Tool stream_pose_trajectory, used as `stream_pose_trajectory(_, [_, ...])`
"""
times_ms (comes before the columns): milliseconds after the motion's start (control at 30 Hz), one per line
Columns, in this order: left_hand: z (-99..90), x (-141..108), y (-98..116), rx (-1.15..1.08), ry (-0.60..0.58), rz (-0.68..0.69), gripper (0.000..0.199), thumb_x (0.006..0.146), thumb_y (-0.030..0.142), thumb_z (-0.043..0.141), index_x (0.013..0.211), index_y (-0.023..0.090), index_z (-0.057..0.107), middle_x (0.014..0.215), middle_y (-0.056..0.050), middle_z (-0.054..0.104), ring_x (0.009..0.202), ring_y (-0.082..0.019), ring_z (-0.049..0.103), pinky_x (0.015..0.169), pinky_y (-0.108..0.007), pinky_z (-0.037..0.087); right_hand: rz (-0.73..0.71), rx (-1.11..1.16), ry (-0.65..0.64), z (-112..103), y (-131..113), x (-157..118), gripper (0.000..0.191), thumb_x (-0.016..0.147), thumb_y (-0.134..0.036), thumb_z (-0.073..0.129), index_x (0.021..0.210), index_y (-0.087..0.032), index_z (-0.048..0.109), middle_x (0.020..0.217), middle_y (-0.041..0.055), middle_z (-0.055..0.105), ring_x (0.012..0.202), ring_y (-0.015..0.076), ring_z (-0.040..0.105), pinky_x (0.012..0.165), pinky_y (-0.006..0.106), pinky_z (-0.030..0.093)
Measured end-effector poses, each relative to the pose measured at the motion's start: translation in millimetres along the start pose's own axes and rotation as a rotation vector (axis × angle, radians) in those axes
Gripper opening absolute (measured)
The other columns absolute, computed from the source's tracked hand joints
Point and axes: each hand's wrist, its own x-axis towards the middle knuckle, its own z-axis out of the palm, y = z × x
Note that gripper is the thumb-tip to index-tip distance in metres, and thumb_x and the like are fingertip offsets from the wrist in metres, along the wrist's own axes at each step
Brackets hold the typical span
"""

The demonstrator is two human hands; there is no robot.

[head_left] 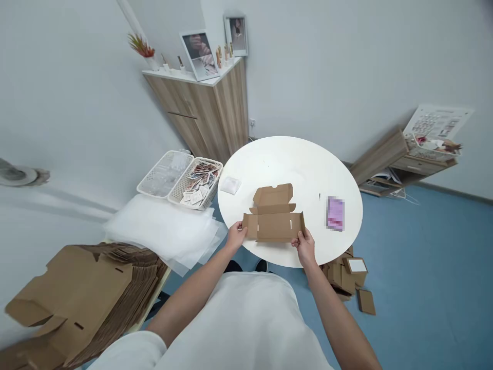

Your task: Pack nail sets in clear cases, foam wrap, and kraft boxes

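An unfolded brown cardboard box (275, 226) lies over the near part of the round white table (292, 154), its lid flap pointing away from me. My left hand (236, 235) pinches the flap at its left end. At the opposite end, my right hand (304, 247) grips the near right corner, where a side flap stands partly raised. To the right on the tabletop is a purple packet (335, 214), blurred by pixelation. A small clear-and-white packet (230, 185) rests near the left rim.
At left are a stack of flat cardboard boxes (88, 288), translucent plastic sheets (165, 226) and a white basket (198, 182) of printed cards beside a basket (164, 174) of clear bags. Folded boxes (342, 272) lie on the floor at right. A wooden cabinet (208, 113) stands behind.
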Motion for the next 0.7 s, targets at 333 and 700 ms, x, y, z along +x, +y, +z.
stream_pose_trajectory(333, [3.9,37,3,0.167,-0.032,0.031,0.028,0.071,0.025,0.048,0.093,0.013,0.059,0.094,-0.008,0.065,0.081,-0.017,0.061,0.071,-0.028,0.048,-0.064,-0.787,0.157,-14,7,10,0.051,0.078,-0.047,0.036,0.119,-0.018,0.047,0.101,0.0089,0.06,0.08,0.0193,0.056,0.075,0.034,0.043])
stream_pose_trajectory(700, [4.0,71,1,0.237,-0.076,0.035,0.022,0.07,0.021,0.048,0.088,0.015,0.06,0.09,-0.007,0.065,0.081,-0.016,0.059,0.073,-0.028,0.045,-0.126,-1.085,0.246,-3,1,21,0.049,0.071,-0.032,0.046,0.118,-0.016,0.046,0.104,0.0099,0.053,0.081,0.0194,0.054,0.072,0.032,0.042])
